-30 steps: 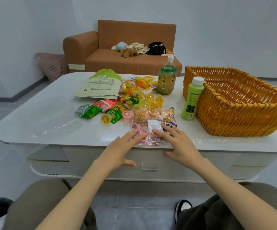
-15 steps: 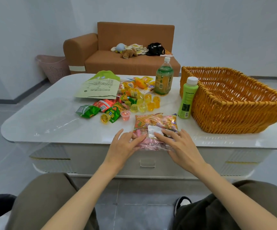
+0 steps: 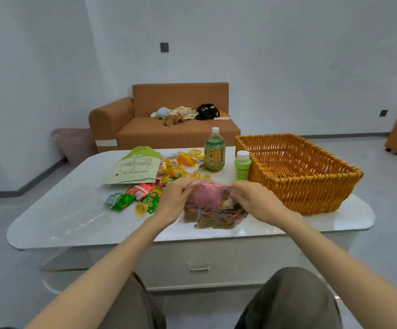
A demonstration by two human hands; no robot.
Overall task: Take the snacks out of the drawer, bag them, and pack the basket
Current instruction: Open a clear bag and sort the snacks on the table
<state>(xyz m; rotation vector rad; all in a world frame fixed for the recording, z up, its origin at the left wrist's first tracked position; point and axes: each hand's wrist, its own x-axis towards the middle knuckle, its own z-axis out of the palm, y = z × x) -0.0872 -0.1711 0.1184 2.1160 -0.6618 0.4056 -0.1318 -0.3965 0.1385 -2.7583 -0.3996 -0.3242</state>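
Both hands hold a clear plastic bag (image 3: 205, 200) filled w/ pink and brown snack packs, at centre of the frame. Its lower part rests on the white glossy table (image 3: 74, 222). The left hand (image 3: 173, 201) pinches the bag's top left edge and the right hand (image 3: 256, 203) pinches the top right edge, fingers curled. The orange woven wicker basket (image 3: 311, 193) stands at centre right, near the right hand. Loose green, red and yellow snack packets (image 3: 142, 197) lie just left of the bag.
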